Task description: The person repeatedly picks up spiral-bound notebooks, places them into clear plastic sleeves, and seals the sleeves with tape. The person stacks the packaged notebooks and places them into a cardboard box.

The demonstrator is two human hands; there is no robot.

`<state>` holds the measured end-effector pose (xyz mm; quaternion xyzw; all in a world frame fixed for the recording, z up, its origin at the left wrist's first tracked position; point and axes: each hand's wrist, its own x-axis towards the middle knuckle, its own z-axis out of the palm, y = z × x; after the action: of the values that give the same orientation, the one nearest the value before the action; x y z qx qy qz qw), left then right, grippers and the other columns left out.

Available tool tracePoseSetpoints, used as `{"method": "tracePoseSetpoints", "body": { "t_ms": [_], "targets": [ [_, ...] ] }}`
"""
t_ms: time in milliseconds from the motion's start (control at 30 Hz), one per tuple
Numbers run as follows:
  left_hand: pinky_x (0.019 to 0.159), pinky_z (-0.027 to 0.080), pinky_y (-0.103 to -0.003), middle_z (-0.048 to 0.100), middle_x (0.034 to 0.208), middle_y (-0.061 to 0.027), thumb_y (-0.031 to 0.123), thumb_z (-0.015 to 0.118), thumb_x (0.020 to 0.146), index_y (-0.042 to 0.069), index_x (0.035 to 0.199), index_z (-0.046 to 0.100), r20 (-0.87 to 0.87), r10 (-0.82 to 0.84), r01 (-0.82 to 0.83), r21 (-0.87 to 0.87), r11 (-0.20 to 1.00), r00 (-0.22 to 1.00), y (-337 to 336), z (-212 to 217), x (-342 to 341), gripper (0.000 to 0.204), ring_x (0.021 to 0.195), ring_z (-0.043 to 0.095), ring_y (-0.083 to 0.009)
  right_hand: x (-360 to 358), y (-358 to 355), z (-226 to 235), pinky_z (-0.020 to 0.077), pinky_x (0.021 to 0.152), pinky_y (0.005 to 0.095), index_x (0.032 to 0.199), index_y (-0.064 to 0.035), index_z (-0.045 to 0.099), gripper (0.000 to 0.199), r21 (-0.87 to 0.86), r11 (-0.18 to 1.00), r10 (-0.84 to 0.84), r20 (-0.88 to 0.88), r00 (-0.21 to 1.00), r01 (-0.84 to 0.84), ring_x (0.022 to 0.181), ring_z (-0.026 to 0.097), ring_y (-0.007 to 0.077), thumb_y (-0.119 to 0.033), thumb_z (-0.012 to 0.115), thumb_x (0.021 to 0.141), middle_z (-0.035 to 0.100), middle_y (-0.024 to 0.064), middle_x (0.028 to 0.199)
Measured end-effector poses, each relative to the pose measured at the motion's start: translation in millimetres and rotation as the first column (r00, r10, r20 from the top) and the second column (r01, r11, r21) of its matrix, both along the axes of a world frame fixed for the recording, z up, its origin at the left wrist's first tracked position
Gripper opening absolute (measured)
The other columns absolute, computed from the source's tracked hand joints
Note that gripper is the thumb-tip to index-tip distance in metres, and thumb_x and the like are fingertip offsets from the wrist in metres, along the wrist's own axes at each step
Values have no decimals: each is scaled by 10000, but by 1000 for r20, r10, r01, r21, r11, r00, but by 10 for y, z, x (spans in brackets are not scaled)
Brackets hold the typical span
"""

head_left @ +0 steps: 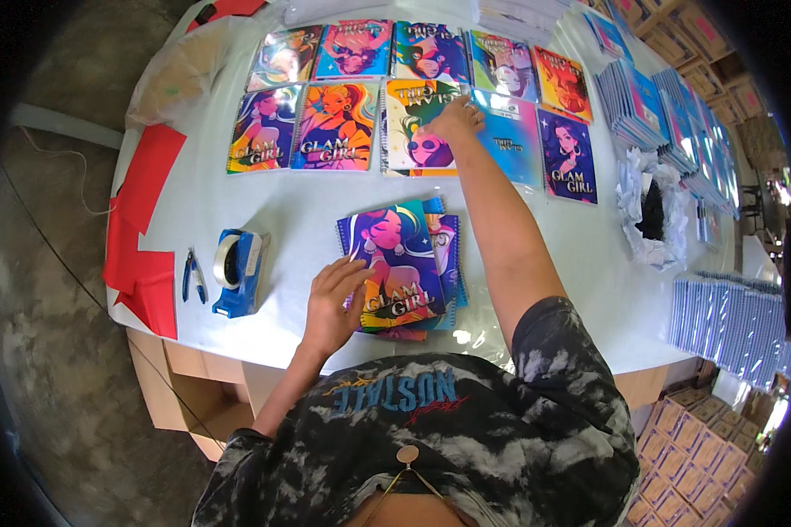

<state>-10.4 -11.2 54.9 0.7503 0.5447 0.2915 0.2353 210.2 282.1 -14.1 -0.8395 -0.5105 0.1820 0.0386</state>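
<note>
My right arm stretches to the far side of the table. My right hand [455, 121] lies over the right part of a spiral notebook [406, 145] with a white, green and orange cover, its thumb and fingers apart. Nearer to me is a loose pile of spiral notebooks [400, 255], the top one showing a figure on a purple cover; those beneath stick out at angles. Beside the pile's left edge is my left hand [336, 294], fingers spread, close to or touching the top cover. Just right of my right hand is a blue-pink notebook [511, 149].
Two rows of colourful notebooks, among them an orange one [336, 132], line the far side. A blue tape dispenser [237, 272], blue snips [193, 277] and red sheets [149, 193] are at left. Notebook stacks [633, 105] and crumpled plastic [628, 211] stand at right.
</note>
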Motion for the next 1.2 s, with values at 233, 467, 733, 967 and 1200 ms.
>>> {"method": "tracePoseSetpoints", "body": {
  "t_ms": [233,467,733,967,1200],
  "targets": [
    [884,423,-381,638,1032,-120,-19,598,770,51,988,649,44,105,-105,11,994,993,-249,31,-166,235,1020,572,-298,355,-112,146,454,826,356,1143,-15,491,599,381,919,31,-322,946,99,947,585,293,-322,753,701,607,136,1027],
    [835,456,-313,640,1011,-146,-1,543,852,-8,1029,615,317,501,-519,-31,854,806,-367,84,-341,191,943,606,-222,206,-1838,1083,461,709,243,987,-23,585,261,369,891,329,-926,184,264,771,566,91,-181,683,804,627,43,881],
    [815,461,-321,641,1010,-134,58,569,855,-4,1116,581,237,324,-381,261,887,916,870,301,-184,269,924,611,-224,136,-2533,262,391,784,407,1084,-54,492,551,361,893,366,-233,901,-269,934,500,310,-241,765,643,540,131,960],
    [821,479,-368,630,1019,-211,171,557,865,-10,1194,522,147,209,-233,167,958,967,3219,-57,-369,376,950,625,-301,471,-640,165,420,819,415,1106,-49,546,414,596,788,370,-254,894,-157,947,546,324,-250,675,767,596,157,965],
    [797,483,-457,620,986,-265,316,590,763,14,1218,466,-499,294,-274,116,955,815,4787,-938,-1051,561,917,617,-375,420,1199,39,440,888,447,1183,44,491,670,249,968,33,-206,978,20,1097,495,392,-385,721,722,530,252,1162]
  ]
}}
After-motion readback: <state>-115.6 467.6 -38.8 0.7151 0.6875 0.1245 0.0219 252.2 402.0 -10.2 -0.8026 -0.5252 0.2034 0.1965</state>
